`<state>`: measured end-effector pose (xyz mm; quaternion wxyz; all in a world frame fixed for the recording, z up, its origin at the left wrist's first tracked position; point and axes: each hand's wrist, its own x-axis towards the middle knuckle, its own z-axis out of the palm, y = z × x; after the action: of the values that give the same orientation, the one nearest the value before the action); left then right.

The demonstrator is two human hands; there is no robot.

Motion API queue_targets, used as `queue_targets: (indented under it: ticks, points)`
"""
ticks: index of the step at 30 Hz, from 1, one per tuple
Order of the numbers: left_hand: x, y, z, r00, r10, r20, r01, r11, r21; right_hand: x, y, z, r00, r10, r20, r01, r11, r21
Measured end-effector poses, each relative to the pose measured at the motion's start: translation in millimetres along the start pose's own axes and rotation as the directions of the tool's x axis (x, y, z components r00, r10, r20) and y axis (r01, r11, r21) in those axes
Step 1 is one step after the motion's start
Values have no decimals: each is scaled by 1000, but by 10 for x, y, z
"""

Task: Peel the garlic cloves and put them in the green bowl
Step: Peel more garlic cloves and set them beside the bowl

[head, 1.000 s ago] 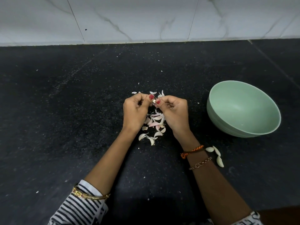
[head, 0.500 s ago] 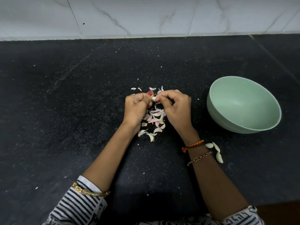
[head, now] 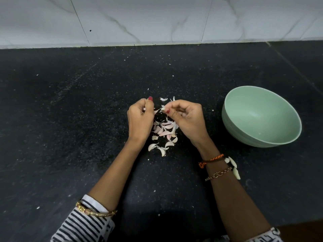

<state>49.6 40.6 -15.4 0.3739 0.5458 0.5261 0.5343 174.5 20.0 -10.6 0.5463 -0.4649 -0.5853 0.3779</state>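
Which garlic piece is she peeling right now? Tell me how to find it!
Start at the big green bowl on the black counter, then look left to the two hands above the pile of peels. The garlic clove is the small pale piece pinched in the right hand, beside the red thumbnail. Unlike the cloves and peels lying below, it is held up off the counter.

A matt, speckled black stone counter (head: 70, 137) meets a glossy white wall of veined marble-look tiles (head: 157, 20). The green bowl (head: 262, 135) has a smooth, satiny finish with a soft sheen. Thin, papery garlic skins (head: 165, 128) lie beside smooth, pale peeled cloves (head: 235, 169). A shiny gold-coloured metal bangle (head: 97, 213) rests over a striped cloth sleeve (head: 82, 226).
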Motion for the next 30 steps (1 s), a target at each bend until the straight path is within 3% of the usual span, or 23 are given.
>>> queue_targets:
  ticks: [9, 16, 25, 30]
  points:
    - [-17, 14, -8, 999, 25, 44, -17, 986, -167, 10, 42, -1, 991, 26, -134, -24, 1000, 14]
    - [-50, 37, -2, 980, 96, 171, -69, 985, -156, 9, 56, 1, 984, 66, -166, -67, 998, 0]
    - [-65, 55, 26, 978, 51, 203, -30, 994, -106, -7, -3, 19, 985, 66, -162, -53, 995, 85]
    - [-58, 35, 28, 978, 51, 201, -40, 998, -58, -5, 16, 25, 986, 30, -164, -24, 999, 40]
